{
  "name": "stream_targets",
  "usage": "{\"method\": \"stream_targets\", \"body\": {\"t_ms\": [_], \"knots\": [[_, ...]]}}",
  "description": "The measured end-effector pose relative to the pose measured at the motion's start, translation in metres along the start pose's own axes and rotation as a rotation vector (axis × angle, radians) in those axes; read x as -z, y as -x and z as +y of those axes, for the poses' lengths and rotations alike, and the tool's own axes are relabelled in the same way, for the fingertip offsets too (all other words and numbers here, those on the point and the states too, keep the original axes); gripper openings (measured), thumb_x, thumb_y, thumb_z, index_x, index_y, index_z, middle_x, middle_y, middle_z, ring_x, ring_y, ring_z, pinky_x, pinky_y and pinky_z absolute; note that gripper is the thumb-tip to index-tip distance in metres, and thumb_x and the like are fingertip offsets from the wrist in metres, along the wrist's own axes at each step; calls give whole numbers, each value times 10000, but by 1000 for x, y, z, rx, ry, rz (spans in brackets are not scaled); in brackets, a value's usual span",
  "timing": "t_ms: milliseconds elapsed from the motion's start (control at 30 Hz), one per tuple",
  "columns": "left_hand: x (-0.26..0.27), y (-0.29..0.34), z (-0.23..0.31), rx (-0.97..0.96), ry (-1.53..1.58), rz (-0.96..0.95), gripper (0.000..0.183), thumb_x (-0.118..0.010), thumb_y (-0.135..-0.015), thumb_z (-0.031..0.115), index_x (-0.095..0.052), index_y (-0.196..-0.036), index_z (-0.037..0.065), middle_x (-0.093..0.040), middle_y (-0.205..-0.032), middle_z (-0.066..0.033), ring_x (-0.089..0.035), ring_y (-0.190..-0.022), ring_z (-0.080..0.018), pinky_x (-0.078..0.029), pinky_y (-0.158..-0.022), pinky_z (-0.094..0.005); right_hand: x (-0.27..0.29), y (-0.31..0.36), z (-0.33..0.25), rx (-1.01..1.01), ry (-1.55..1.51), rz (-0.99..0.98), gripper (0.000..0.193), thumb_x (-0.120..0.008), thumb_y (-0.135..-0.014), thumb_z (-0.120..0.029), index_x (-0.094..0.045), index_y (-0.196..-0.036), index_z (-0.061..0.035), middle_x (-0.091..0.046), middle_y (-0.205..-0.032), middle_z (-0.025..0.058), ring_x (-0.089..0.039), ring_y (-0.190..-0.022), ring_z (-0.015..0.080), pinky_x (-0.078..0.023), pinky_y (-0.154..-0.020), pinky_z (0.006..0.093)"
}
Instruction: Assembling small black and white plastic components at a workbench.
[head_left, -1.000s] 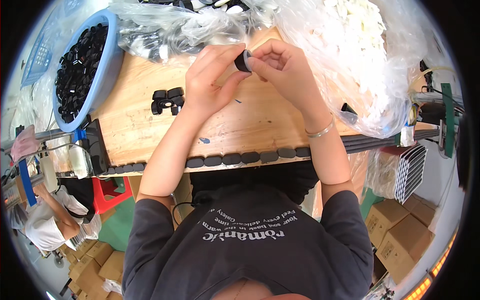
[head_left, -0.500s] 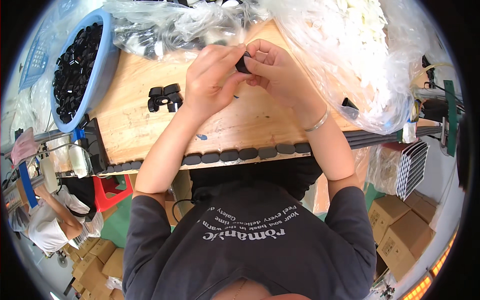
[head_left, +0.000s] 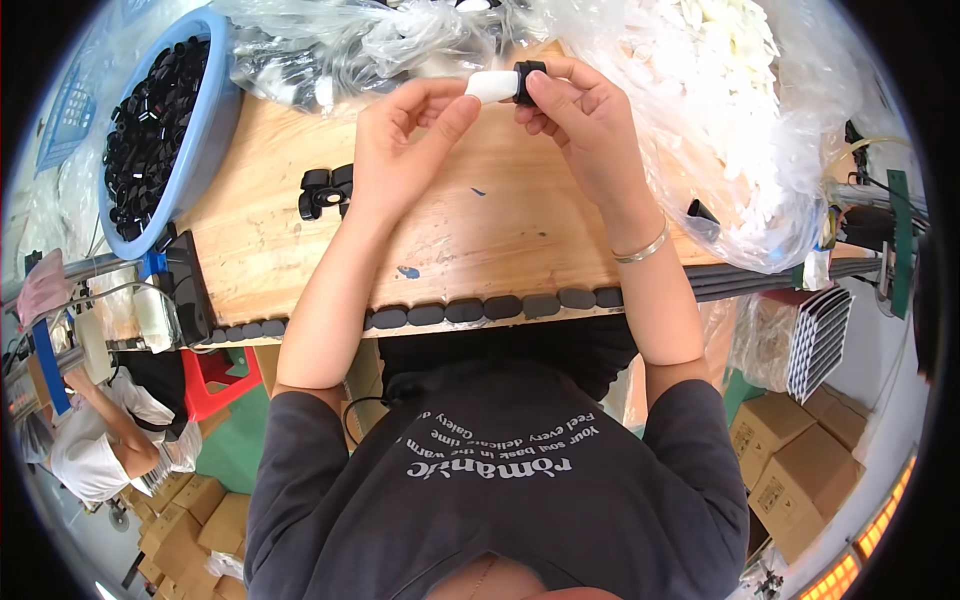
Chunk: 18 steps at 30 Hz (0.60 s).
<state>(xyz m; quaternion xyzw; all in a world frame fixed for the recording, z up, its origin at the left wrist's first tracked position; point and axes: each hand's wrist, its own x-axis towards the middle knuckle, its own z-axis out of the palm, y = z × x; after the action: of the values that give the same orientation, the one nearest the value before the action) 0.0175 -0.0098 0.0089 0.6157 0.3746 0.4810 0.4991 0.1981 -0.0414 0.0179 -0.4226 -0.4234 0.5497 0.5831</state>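
Note:
Above the far part of the wooden table [head_left: 470,230], both my hands meet at two small parts. My left hand [head_left: 405,140] pinches the left end of a smooth white plastic piece [head_left: 493,87] between thumb and fingers. A short black plastic part [head_left: 526,84] is gripped by my right hand [head_left: 595,125], with the thumb pressed on its side. The white piece's right end meets the black part; whether it sits inside cannot be made out. Beside my left forearm lies a small cluster of black parts [head_left: 322,195], partly hidden by the wrist.
A blue basin [head_left: 222,110] full of black parts stands at the left. White pieces [head_left: 735,130] lie heaped on clear plastic at the right, near a loose black part [head_left: 703,211]. Black pads [head_left: 465,311] line the near edge. At far left is another person [head_left: 105,440].
My hands have moved apart, and a white piece now shows between them. The black part has shifted slightly right and up, held in my right hand.

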Motion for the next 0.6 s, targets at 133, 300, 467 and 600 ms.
{"method": "stream_targets", "body": {"t_ms": [133, 300, 467, 600], "knots": [[5, 0, -2, 76, 51, -59, 123, -635, -885, 96, -657, -926, -17, -626, -729, 20, -534, -671, -42, -431, -639, -189, -3, 2, 1, 2, 48, -20, 198, -610, -913, -136, -612, -1057, 1, -667, -811, 51, -578, -705, 75, -460, -641, 201], [9, -1, -5, -56, -89, 3, 124, -625, -895, 108, -649, -904, -14, -608, -718, 18, -531, -680, -40, -422, -636, -189, 0, 1, 0, 34, 170, -69, 194, -610, -912, -123, -607, -1057, 6, -683, -858, 77, -545, -676, 63, -454, -633, 198], [2, -2, 3, 54, 125, -3, 127, -622, -897, 110, -638, -920, -14, -612, -729, 20, -542, -702, -48, -440, -665, -200, -4, 1, 0, -15, 64, -27, 194, -618, -906, -128, -609, -1050, 2, -677, -848, 63, -549, -674, 61, -458, -628, 186], [-5, 0, 4, 119, 184, -91, 115, -652, -868, 66, -640, -944, -19, -617, -751, 29, -539, -677, -22, -436, -612, -172, -7, 1, 3, -23, 27, -44, 217, -635, -894, -131, -605, -1058, 8, -660, -819, 41, -575, -693, 71, -468, -636, 185]]}}
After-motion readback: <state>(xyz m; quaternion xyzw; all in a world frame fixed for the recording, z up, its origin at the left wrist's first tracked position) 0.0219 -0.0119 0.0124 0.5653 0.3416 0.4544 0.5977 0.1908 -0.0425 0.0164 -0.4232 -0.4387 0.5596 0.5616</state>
